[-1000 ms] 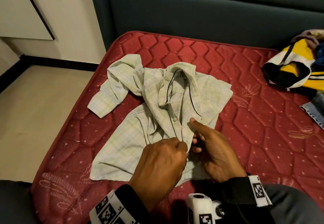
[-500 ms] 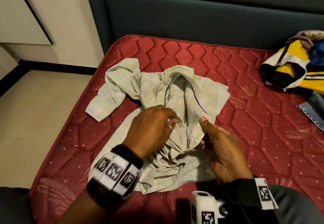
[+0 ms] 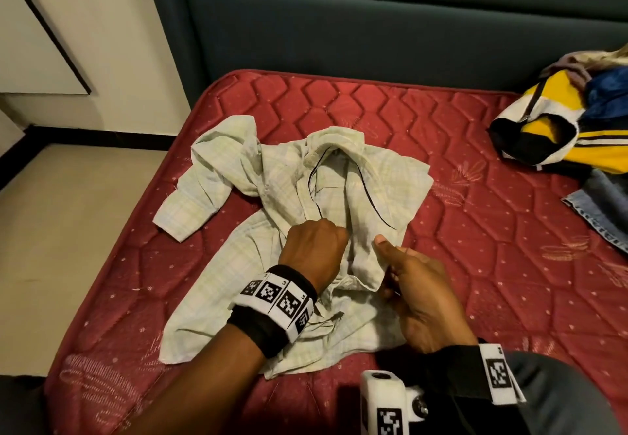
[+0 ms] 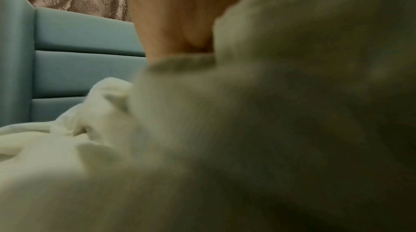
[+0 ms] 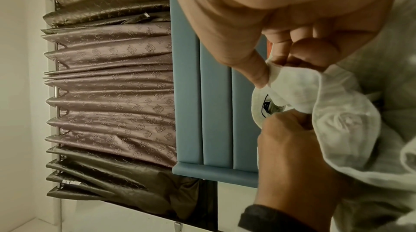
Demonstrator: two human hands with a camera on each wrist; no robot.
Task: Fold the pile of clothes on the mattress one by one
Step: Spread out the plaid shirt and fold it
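Nearest, at the bottom of the head view, a white wrist-camera block [image 3: 385, 400] is cut off by the frame edge. L wrist view is mostly blur: pale cloth fills it right up against the lens, only a strip of palm [image 4: 171, 13] clear, so no finger detail there.

The left hand [image 3: 314, 247] sits knuckles-up on the front of the pale green checked cotton shirt [image 3: 384, 189], fingers curled under and bunching cloth w/ them; the fingertips themselves are hidden beneath the fist. The right hand [image 3: 424, 288] is just beside it, thumb up against a raised fold, other fingers tucked behind the cloth. R wrist view settles it: thumb and fingers [image 5: 313, 52] pinch a placket edge of the shirt [image 5: 337, 111], the left fist [image 5: 297, 147] clamped on the same gathered strip just below. So the shirt's mid-front lies between both grips, lifted a bit; hem, one sleeve and the collar w/ dark piping lie flat on the red quilted mattress [image 3: 509, 230].

Farther right, a heap of yellow, black and white clothes [image 3: 560, 125] plus blue denim [image 3: 601, 210], both cut off by the edge. Behind, the dark teal padded headboard [image 3: 373, 26].
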